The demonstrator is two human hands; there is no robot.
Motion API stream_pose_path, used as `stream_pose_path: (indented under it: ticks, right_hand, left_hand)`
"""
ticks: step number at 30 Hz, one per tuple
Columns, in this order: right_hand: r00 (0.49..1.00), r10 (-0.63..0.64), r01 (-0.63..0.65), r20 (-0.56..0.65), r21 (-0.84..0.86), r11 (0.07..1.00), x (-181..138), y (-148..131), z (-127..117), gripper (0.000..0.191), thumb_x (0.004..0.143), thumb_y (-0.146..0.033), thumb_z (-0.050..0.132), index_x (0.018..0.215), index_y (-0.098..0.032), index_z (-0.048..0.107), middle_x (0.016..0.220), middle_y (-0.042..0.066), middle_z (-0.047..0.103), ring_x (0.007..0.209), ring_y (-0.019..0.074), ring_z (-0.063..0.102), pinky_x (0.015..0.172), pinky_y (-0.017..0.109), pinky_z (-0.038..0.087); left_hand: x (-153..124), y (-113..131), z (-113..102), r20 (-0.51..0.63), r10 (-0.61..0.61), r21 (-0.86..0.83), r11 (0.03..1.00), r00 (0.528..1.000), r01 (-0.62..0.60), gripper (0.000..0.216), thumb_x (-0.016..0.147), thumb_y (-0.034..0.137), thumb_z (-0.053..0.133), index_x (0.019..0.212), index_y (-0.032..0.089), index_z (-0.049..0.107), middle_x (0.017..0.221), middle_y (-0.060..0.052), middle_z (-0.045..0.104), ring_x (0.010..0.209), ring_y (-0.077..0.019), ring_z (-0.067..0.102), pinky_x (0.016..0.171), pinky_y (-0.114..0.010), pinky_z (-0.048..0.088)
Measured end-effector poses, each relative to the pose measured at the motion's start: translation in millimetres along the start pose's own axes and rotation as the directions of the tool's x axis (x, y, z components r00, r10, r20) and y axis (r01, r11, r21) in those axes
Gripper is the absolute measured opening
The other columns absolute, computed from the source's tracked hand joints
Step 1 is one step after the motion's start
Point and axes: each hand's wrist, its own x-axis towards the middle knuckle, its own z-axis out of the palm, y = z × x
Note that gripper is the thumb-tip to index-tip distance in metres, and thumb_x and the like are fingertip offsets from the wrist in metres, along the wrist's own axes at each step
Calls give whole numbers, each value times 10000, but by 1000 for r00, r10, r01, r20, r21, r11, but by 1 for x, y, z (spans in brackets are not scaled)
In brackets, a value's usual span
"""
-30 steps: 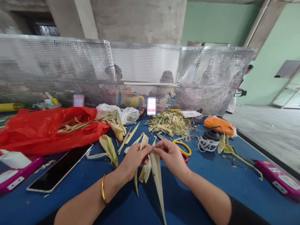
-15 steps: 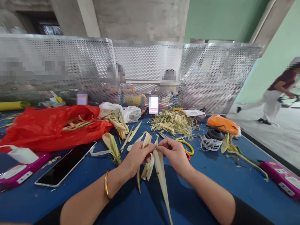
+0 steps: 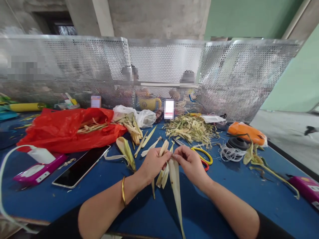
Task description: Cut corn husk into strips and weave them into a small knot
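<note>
Close together over the blue table, my left hand [image 3: 155, 165] and my right hand [image 3: 190, 163] pinch dry corn husk strips between thumbs and forefingers. A long pale corn husk [image 3: 176, 186] hangs from the fingertips, tapering down toward me. Folded shorter husk pieces [image 3: 163, 177] stick out above and below my left fingers. Just behind my right hand lie scissors with yellow and red handles [image 3: 205, 155], partly hidden by it. Left of my left hand rests a green-yellow corn husk [image 3: 126, 152], and loose husk strips [image 3: 149, 136] lie farther back.
A pile of shredded husk [image 3: 191, 129] stands at the back, beside a phone [image 3: 168, 109]. Left are a red plastic bag [image 3: 62, 129], a black-screened phone [image 3: 81, 167] and a purple power strip [image 3: 37, 172]. Right are a spool [image 3: 234, 149] and an orange packet [image 3: 246, 132]. A perforated metal screen [image 3: 161, 66] closes the back.
The view has turned slightly left, so the scene sits farther right. My hands keep their pinch on the husks with little movement. The walking person has nearly left the picture at right.
</note>
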Motion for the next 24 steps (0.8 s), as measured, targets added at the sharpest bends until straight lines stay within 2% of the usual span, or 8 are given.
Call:
stream_pose_path:
  ticks: [4, 9, 12, 15, 18, 24]
  right_hand:
    - [1000, -22, 22, -17, 19, 1000, 0, 0, 1, 165, 833, -296, 568, 710, -193, 531, 642, -31, 478, 619, 124, 431, 565, 248, 347]
    - [982, 187, -184, 16, 278, 943, 0, -4, 5, 289, 743, -448, 684, 774, -183, 572, 660, -19, 537, 603, 124, 472, 560, 251, 397]
    - [969, 246, -239, 25, 345, 907, 0, -7, 5, 342, 676, -470, 741, 691, -180, 559, 626, -26, 521, 574, 108, 447, 548, 243, 382]
    - [969, 246, -223, -13, 373, 901, 1, -7, 3, 327, 664, -449, 745, 651, -185, 554, 604, -37, 496, 562, 102, 420, 547, 241, 363]
    - [976, 212, -181, -48, 357, 916, 1, -7, 3, 297, 686, -425, 726, 644, -191, 548, 608, -35, 488, 582, 112, 419, 571, 248, 367]
    - [992, 87, -48, -93, 366, 929, -2, -11, 1, 240, 750, -363, 697, 662, -203, 541, 778, 14, 585, 776, 162, 527, 743, 278, 434]
  left_hand:
    - [1, 0, 0, 33, -27, -83, 996, 999, 29, 300, 726, 407, 625, 571, 165, 540, 430, 55, 417, 405, -65, 332, 428, -205, 232]
    - [1, 4, -1, 22, -33, -159, 987, 999, 36, 338, 724, 448, 649, 571, 170, 533, 435, 49, 437, 393, -60, 329, 412, -206, 228]
    - [1, 3, -1, 39, -56, -190, 980, 998, 62, 353, 720, 468, 666, 583, 168, 538, 451, 40, 458, 388, -57, 338, 405, -205, 223]
    - [2, 0, -1, 90, -92, -215, 971, 992, 109, 365, 678, 485, 718, 619, 167, 549, 493, 31, 489, 406, -58, 380, 412, -195, 237]
    - [3, -3, 0, 105, -128, -249, 957, 986, 150, 368, 634, 465, 764, 642, 167, 548, 488, 49, 459, 413, -53, 373, 414, -183, 228]
    - [3, -2, -1, 126, -151, -360, 914, 981, 187, 406, 631, 453, 781, 619, 166, 493, 449, 81, 385, 387, -23, 271, 391, -178, 138]
